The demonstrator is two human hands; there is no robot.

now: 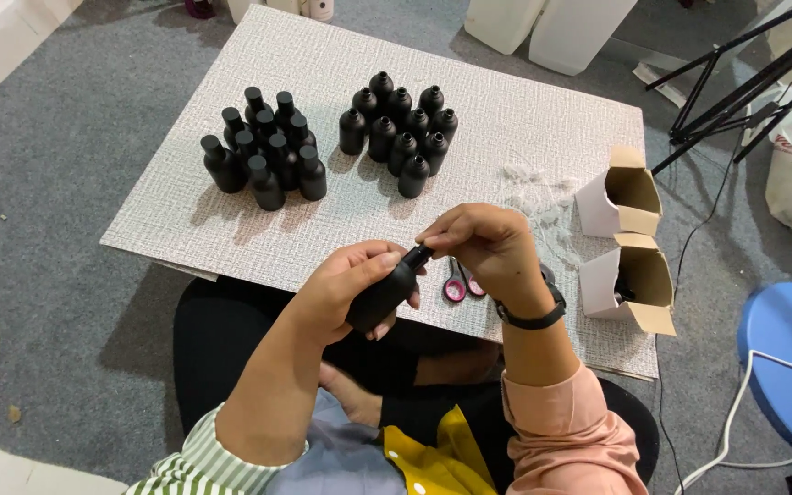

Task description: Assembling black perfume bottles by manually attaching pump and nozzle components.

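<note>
Hands worked a black bottle at the board's near edge.
Left hand point(346, 284) gripped the black bottle point(385, 293); right hand point(488, 246) pinched its cap point(421, 255). Bottle clusters point(263, 151) stood at eleven o'clock, bare board point(524, 128) at one.

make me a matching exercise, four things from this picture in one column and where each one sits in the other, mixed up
Things:
1. matt black plastic bottle
2. scissors with pink handles
3. two open white cardboard boxes
4. round blue stool

Places:
A. on the grey floor, far right
B. held in the left hand, its neck at the right hand
C. at the right edge of the textured white board
D. on the board, partly hidden behind the right hand

Pairs: 1-B, 2-D, 3-C, 4-A
</note>
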